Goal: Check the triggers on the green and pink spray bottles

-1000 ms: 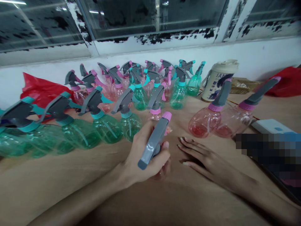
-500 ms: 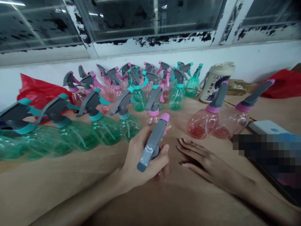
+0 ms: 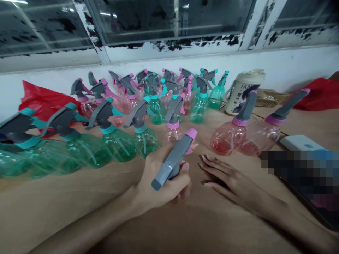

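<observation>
My left hand is closed round the neck of a spray bottle with a grey head and a pink nozzle. Most of its pinkish clear body is hidden under my fingers. Flat on the table lies my right hand, fingers stretched out and holding nothing. Just beyond my left hand stands another pink spray bottle. To its left is a row of green spray bottles with grey and teal heads. Two pink spray bottles stand beyond my right hand, side by side.
Several more pink and green bottles crowd along the wall. A white printed tumbler stands behind the pink pair. Red plastic bags lie at both far sides. At right are a white box and a blurred-out dark object.
The spray head in my left hand has turned slightly, its pink nozzle swinging to the right and its grey back end to the left. My right hand has stayed in place.
</observation>
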Demonstrator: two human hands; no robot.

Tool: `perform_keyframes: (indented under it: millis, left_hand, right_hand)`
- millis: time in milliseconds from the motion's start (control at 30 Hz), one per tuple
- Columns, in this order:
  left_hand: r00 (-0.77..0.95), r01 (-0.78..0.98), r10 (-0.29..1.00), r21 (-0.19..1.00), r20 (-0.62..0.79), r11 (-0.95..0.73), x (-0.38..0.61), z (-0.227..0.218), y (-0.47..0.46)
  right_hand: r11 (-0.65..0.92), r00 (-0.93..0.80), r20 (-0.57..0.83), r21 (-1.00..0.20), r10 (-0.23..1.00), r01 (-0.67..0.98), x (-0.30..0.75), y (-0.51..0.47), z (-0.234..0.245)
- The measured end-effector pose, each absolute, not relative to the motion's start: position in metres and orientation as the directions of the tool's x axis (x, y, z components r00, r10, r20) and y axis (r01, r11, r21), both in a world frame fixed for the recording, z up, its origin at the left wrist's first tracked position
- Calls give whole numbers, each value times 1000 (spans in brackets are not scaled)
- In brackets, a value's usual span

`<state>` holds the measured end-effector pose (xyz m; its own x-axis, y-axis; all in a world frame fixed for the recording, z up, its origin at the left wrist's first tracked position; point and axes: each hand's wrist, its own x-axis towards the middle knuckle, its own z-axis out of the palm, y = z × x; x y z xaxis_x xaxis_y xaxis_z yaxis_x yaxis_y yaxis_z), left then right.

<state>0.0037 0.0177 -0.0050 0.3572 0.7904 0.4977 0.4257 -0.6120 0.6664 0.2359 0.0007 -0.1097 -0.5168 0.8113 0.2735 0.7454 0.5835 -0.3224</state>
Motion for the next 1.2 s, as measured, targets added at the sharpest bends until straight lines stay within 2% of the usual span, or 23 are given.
perform_keyframes:
  millis: [133, 500, 800, 967, 1200]
  left_hand:
    - [380, 387, 807, 715, 452, -582, 5, 1, 17]
    - [391, 284, 757, 714, 523, -640, 5, -1, 19]
    - [359, 388, 798, 700, 484, -599, 6, -6, 19]
    - [377, 376, 801, 713, 465, -592, 6, -7, 16]
    - [371, 291, 804, 764, 464, -576, 18, -13, 18]
  right_hand:
    - [588, -523, 272, -318, 808, 743, 236, 1, -111]
    - [587, -536, 239, -313, 810, 747, 236, 1, -108]
    - [567, -530, 202, -326, 824, 757, 235, 0, -96]
    - [538, -505, 193, -391, 841, 747, 226, -11, -80]
    - [479, -377, 296, -499, 878, 723, 196, -27, -54]
